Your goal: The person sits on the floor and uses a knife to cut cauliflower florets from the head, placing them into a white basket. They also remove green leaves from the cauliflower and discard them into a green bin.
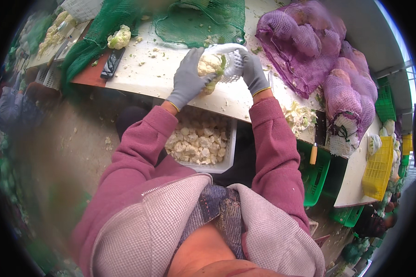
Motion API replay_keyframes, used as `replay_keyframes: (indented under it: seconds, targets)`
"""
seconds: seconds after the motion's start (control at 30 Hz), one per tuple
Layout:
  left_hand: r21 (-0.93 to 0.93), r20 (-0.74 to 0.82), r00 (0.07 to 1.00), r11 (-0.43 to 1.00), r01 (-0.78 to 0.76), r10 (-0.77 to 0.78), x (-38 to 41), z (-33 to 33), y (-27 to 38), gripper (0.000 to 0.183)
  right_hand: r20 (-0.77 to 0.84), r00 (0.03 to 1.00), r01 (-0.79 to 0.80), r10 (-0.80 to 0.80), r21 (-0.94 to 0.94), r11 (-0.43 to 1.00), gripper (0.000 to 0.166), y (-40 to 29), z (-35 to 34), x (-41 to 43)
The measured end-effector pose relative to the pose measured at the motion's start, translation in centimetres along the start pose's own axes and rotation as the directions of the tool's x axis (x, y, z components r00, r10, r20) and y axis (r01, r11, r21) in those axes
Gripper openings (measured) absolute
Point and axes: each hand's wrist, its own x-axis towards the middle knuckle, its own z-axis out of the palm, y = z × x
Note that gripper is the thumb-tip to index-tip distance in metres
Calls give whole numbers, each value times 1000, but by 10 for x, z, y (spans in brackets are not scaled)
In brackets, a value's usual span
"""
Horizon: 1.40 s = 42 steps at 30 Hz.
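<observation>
My left hand (190,80), in a grey work glove with a yellow cuff edge, grips a cauliflower head (209,65) above the white tabletop (142,77). Green leaf stubs show on the side of the head that faces right. In my right hand (253,72), gloved the same way, is a white foam net sleeve (233,66). The sleeve sits against the right side of the cauliflower and appears partly off it. Below the table edge, between my legs, a white plastic crate (231,147) holds many cut cauliflower florets (201,143).
Purple mesh sacks (301,41) of cauliflowers lie at the right, beside leaf trimmings (300,117) and a wooden-handled knife (313,154) over the table edge. Green netting (208,22) covers the back. A phone (113,63) and another cauliflower (119,37) lie left. Green crates (315,180) stand below.
</observation>
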Motion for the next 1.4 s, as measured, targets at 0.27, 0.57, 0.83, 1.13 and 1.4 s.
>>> replay_keyframes:
  seconds: [0.27, 0.57, 0.83, 1.13, 1.4]
  targets:
    - [-725, 371, 885, 509, 465, -282, -7, -37, -43, 65, -364, 895, 127, -259, -348, 929, 43, -48, -137, -66]
    - [-616, 302, 938, 716, 328, -170, 11, -29, -45, 63, -793, 595, -802, -134, -573, -166, 51, -56, -313, -368]
    - [-672, 356, 906, 611, 418, -229, 13, -31, -53, 61, -196, 897, -168, -396, -980, 105, 52, -32, -212, -241]
    - [-784, 351, 873, 402, 472, -339, 5, -33, -67, 55, -275, 961, -267, -17, -913, -309, 55, 20, -123, -66]
    - [-713, 285, 880, 530, 459, -379, 4, -27, -63, 62, 198, 977, 179, -82, -964, -198, 30, 69, -6, -34]
